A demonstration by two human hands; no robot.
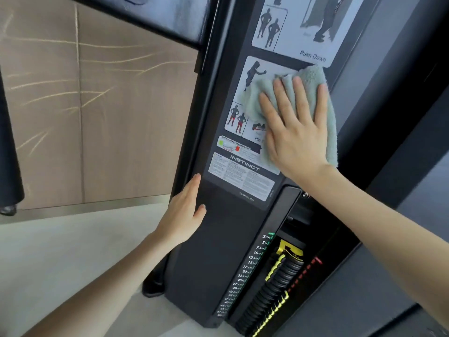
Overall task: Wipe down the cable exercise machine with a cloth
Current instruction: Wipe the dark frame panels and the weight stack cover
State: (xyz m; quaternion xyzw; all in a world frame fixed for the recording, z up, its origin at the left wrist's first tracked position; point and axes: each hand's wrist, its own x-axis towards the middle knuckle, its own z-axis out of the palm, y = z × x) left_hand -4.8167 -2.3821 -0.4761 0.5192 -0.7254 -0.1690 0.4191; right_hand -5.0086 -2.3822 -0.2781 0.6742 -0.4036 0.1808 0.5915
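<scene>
The cable machine's black front panel [218, 251] stands upright in the middle of the view, with white exercise placards [245, 176] on its upper half. My right hand [295, 132] lies flat with spread, straight fingers on a pale green cloth [313, 76], pressing it against a placard. The cloth covers the right part of that placard. My left hand [183, 212] rests with straight fingers on the panel's left edge, below the placards.
The weight stack [274, 288] with yellow pin marks and a kilogram scale [245, 271] sits at the lower right of the panel. A brown marbled wall [97, 105] and pale floor [60, 259] lie to the left. A black padded bar [9, 171] hangs at the far left.
</scene>
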